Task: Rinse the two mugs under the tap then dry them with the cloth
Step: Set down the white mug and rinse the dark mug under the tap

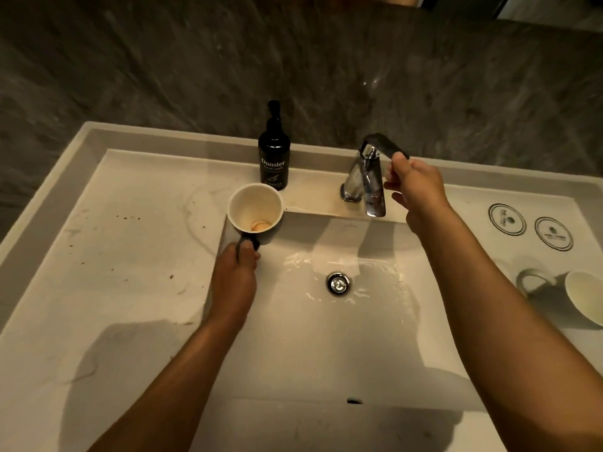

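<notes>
Your left hand (235,272) grips the mug (255,213) by its handle left of the tap (368,177), dregs could slop onto the counter if tilted; bottle (274,158) reads "Dunster hand wash"; right hand (416,187) pinches the lever (386,145), overdo it and spray; second mug (574,296) far right.

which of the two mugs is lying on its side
The mug on the right counter, tipped over beside the basin. The other mug is held by its handle in the left hand, its mouth facing up.
</notes>
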